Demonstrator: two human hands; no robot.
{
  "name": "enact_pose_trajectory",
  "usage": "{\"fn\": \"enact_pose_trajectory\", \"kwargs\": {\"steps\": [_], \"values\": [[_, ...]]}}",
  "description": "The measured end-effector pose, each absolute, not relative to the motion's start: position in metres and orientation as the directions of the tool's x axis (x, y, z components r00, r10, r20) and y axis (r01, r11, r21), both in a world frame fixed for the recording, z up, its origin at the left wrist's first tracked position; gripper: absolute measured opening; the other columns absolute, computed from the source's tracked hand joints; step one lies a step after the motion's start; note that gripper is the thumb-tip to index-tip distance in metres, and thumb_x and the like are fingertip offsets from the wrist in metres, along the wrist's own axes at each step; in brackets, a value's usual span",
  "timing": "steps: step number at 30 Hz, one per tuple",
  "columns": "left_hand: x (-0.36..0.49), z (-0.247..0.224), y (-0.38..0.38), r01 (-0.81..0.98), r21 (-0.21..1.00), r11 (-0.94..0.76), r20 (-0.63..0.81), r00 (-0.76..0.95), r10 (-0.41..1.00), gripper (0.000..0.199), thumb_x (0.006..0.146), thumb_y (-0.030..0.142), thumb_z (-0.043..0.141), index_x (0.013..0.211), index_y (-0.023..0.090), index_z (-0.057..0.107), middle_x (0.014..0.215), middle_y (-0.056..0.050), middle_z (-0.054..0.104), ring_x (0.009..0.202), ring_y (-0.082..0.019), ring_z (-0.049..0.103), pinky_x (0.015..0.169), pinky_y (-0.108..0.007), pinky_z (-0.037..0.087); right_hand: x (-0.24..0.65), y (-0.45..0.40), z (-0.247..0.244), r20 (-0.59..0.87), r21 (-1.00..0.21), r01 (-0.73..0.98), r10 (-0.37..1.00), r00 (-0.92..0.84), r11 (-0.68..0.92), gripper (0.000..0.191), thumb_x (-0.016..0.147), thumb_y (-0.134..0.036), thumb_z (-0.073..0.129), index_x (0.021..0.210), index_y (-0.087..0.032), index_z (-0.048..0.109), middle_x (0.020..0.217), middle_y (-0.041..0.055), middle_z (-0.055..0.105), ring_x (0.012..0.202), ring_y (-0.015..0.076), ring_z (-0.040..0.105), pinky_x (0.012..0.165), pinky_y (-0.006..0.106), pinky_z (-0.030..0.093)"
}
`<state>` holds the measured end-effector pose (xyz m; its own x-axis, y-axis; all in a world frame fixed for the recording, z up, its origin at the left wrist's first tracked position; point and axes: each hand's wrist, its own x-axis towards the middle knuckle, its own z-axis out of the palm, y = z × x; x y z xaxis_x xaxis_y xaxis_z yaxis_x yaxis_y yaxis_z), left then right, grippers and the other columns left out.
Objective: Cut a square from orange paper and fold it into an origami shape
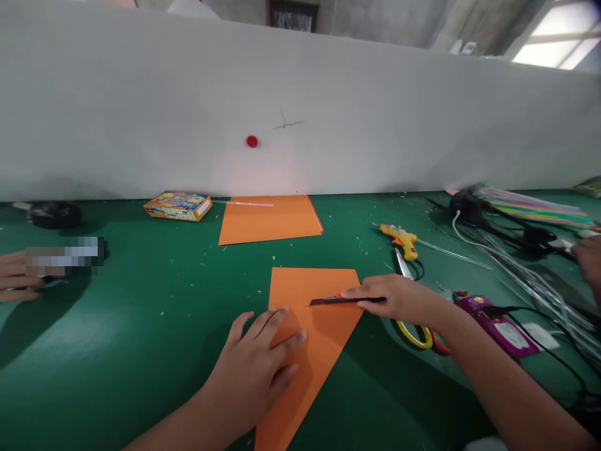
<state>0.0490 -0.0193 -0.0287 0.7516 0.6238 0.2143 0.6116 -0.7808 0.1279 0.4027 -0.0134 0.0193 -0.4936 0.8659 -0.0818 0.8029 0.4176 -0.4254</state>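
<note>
An orange paper sheet, folded into a tapering shape, lies on the green table in front of me. My left hand presses flat on the sheet's left side, fingers spread. My right hand grips a thin dark blade-like cutter whose tip lies on the sheet's upper right part.
A second stack of orange paper and a small printed box lie by the white partition. Yellow glue gun, yellow-handled scissors, a purple device, cables and coloured sticks fill the right. Other people's hands show at left and right.
</note>
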Motion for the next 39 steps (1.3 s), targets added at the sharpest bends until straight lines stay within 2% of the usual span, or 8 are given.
{"fn": "enact_pose_trajectory", "kwargs": {"steps": [10,25,34,39], "values": [[0.050,-0.027,-0.019,0.616,0.147,-0.774,0.199,0.748,0.633,0.036,0.104,0.047,0.049,0.137,0.044,0.062,0.155,-0.007,0.050,0.137,-0.031,0.050,0.112,-0.054,0.027,0.405,-0.014,0.019,-0.081,-0.394,0.811,0.863,-0.499,0.432,0.040,0.104,-0.036,0.045,0.138,-0.037,0.066,0.098,0.0047,0.073,0.084,0.0195,0.067,0.073,0.029,0.048],[0.050,-0.023,-0.020,0.617,0.133,-0.775,0.194,0.751,0.631,0.036,0.104,0.046,0.049,0.137,0.044,0.062,0.154,-0.006,0.051,0.135,-0.030,0.050,0.111,-0.052,0.029,0.409,-0.016,0.014,-0.039,-0.415,0.794,0.864,-0.502,0.443,0.040,0.103,-0.033,0.047,0.138,-0.033,0.067,0.103,0.0064,0.074,0.084,0.0190,0.069,0.078,0.029,0.051],[0.052,-0.019,-0.021,0.623,0.146,-0.769,0.166,0.751,0.640,0.036,0.104,0.046,0.049,0.137,0.043,0.062,0.154,-0.008,0.050,0.136,-0.031,0.050,0.109,-0.054,0.029,0.410,-0.018,0.014,-0.047,-0.418,0.803,0.872,-0.487,0.426,0.041,0.102,-0.034,0.047,0.138,-0.034,0.066,0.102,0.0060,0.075,0.083,0.0193,0.068,0.076,0.029,0.050],[0.053,-0.014,-0.020,0.621,0.140,-0.771,0.166,0.753,0.637,0.035,0.103,0.045,0.052,0.134,0.042,0.065,0.152,-0.008,0.053,0.132,-0.030,0.053,0.108,-0.051,0.032,0.409,-0.016,0.017,-0.062,-0.414,0.804,0.868,-0.493,0.427,0.041,0.102,-0.036,0.046,0.138,-0.036,0.066,0.097,0.0044,0.074,0.080,0.0184,0.066,0.072,0.027,0.048]]}}
